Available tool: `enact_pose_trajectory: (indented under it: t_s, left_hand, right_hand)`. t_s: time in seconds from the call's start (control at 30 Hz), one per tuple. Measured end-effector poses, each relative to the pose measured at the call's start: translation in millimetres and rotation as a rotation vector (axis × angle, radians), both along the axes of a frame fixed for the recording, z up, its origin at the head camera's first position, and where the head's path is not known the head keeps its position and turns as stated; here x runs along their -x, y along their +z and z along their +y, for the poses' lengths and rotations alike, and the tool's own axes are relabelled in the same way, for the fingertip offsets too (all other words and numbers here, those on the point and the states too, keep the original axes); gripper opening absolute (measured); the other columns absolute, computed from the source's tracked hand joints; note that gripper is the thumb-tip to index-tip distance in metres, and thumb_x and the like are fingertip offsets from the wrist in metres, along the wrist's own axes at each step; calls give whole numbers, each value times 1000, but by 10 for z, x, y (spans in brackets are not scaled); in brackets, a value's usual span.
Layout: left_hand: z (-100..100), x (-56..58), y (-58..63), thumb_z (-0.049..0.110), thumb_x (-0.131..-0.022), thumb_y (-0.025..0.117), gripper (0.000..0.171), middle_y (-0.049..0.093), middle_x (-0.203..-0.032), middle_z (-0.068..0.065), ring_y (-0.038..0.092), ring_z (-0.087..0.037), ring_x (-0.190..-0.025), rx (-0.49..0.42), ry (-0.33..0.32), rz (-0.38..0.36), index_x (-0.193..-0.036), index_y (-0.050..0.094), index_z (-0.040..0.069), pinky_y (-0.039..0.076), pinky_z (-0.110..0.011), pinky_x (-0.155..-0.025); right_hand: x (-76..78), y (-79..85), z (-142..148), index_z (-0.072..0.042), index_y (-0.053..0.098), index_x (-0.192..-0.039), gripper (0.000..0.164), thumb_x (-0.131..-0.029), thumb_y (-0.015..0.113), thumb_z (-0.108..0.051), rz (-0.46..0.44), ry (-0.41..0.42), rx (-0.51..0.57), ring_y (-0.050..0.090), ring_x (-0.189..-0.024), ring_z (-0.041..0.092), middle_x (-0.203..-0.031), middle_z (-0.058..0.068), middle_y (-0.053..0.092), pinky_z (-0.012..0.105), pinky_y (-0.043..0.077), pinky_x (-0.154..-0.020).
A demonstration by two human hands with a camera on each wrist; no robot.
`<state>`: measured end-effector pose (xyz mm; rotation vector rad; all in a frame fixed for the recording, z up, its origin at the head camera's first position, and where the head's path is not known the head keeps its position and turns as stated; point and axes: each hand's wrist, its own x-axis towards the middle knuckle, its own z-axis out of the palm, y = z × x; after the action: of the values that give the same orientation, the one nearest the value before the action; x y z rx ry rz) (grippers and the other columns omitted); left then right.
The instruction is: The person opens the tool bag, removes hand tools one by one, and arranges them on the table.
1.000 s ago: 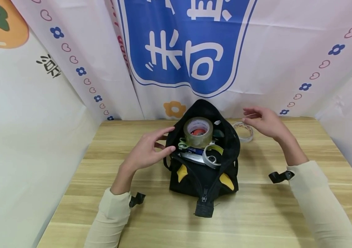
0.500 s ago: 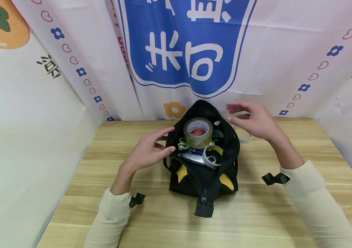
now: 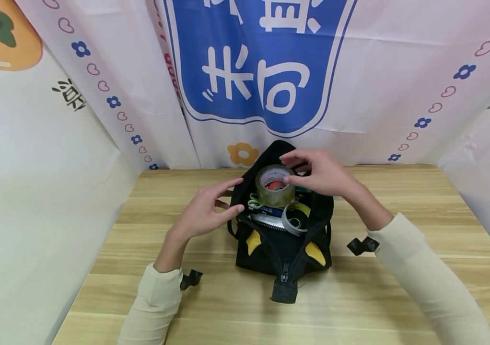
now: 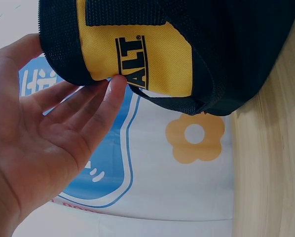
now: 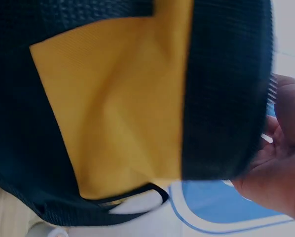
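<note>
A black tool bag (image 3: 262, 256) with yellow panels gapes wide, its zip open. My left hand (image 3: 204, 206) is at the bag's left rim, fingers extended; in the left wrist view a fingertip touches the yellow side panel (image 4: 162, 64). Over the bag's right rim reaches my right hand (image 3: 324, 175), fingers loosely bent, thumb tip right at the edge of a roll of clear packing tape (image 3: 273, 195). In the right wrist view the bag hides much of that hand (image 5: 285, 163). Inside the bag also lie green-handled scissors (image 3: 254, 203), a narrow grey tape roll (image 3: 287, 221) and a silver tool with a toothed edge (image 3: 267, 219).
The bag stands near the back of a wooden table (image 3: 141, 278), close to a printed cloth backdrop (image 3: 379, 96). A small pale roll (image 5: 48, 231) shows at the bottom of the right wrist view. Black camera mounts (image 3: 362, 246) stick out from both wrists.
My right hand has moved left, from above the narrow tape roll on the table to over the bag and its packing tape. The left hand has stayed at the rim.
</note>
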<state>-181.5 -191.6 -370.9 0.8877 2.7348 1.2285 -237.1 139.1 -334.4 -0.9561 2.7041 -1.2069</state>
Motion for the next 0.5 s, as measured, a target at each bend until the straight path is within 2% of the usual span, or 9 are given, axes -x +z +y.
enact_pose_trajectory:
  t_s: [0.17, 0.33, 0.5]
  left_hand:
    - [-8, -3, -9, 24, -102, 75, 63, 58, -158, -15, 70, -37, -128, 0, -1, -5, -159, 53, 10, 67, -46, -95]
    - [-11, -3, -12, 23, -102, 75, 63, 58, -158, -15, 70, -37, -128, -3, -3, -10, -159, 53, 9, 67, -46, -95]
    - [-18, 6, -11, 23, -102, 75, 63, 58, -159, -14, 70, -36, -128, 3, -4, -5, -159, 52, 9, 67, -46, -95]
  right_hand:
    - [60, -65, -187, -6, 69, -140, 46, -96, 81, -16, -24, 33, -60, 72, -119, 31, -131, 14, 74, 50, 64, -103]
    - [105, -134, -306, -6, 70, -138, 46, -96, 82, -18, -50, 56, -88, 74, -118, 32, -128, 15, 76, 52, 63, -102]
    - [160, -228, -367, -3, 69, -139, 49, -96, 82, -21, -34, 70, -135, 73, -117, 33, -128, 17, 75, 51, 64, -101]
